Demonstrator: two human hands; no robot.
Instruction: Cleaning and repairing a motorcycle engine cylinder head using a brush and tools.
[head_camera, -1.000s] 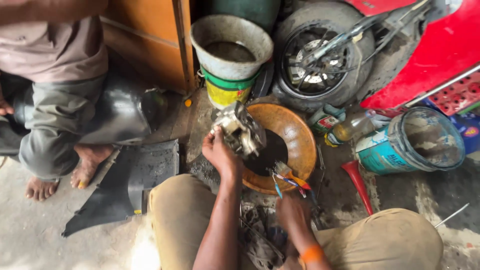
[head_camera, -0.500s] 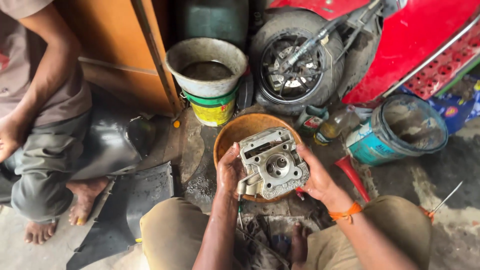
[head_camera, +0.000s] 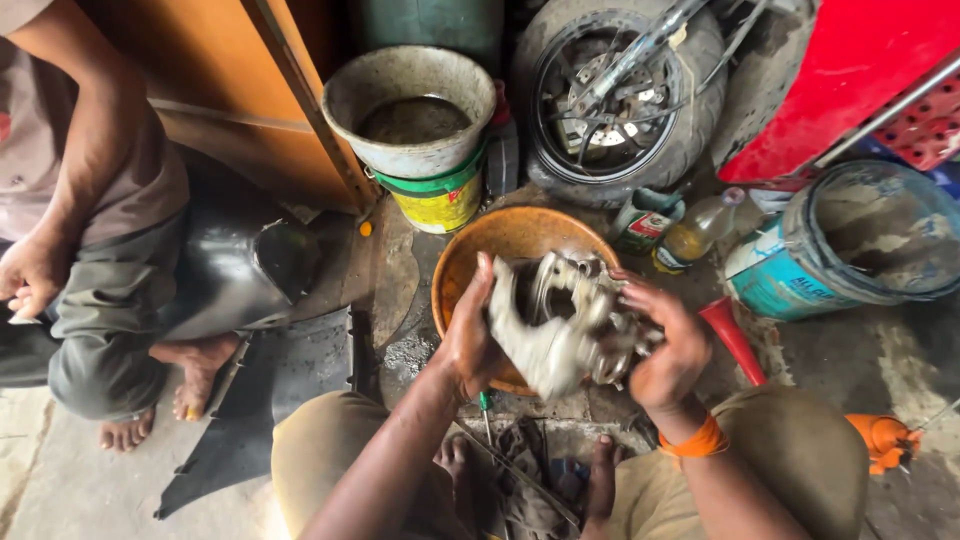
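Note:
A grey metal engine part (head_camera: 560, 325) is gripped between both my hands above an orange basin (head_camera: 490, 245) on the floor. My left hand (head_camera: 468, 325) clasps its left side. My right hand (head_camera: 665, 345), with an orange band at the wrist, holds its right side. The part is blurred and tilted, so its details are hard to make out. My knees in tan trousers frame the bottom of the view.
A dirty bucket (head_camera: 410, 105) holding dark liquid stands on a yellow-green can (head_camera: 440, 200). A scooter wheel (head_camera: 610, 95), red body panel (head_camera: 850, 70), teal tin (head_camera: 850, 245), bottle (head_camera: 695, 235) and red funnel (head_camera: 730, 340) lie beyond. Another person (head_camera: 80, 240) squats at left beside black panels (head_camera: 240, 290).
My right hand came up from the floor and joined the left on the engine part. Since then both hands have turned the part over above the basin.

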